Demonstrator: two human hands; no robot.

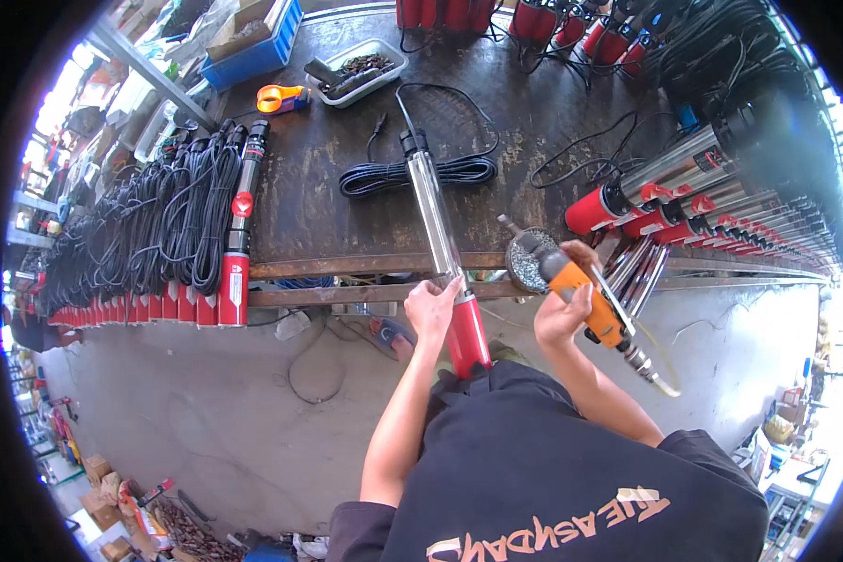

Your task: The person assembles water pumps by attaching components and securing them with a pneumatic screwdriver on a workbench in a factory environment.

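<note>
A long submersible pump with a polished metal tube and a red lower end lies across the bench edge, its red end against my body. My left hand is closed at the joint between the metal and the red part, fingertips against the tube; whether a small part is pinched there I cannot tell. My right hand grips an orange and black air screwdriver, its bit pointing away to the upper left, apart from the pump. Below the tool's front, a round dish of small metal parts is partly hidden.
Coiled black cable lies under the pump's far end. Similar pumps with cables stand in a row at left; more metal pumps lie at right. A white tray of small parts, orange tape and a blue bin sit farther back.
</note>
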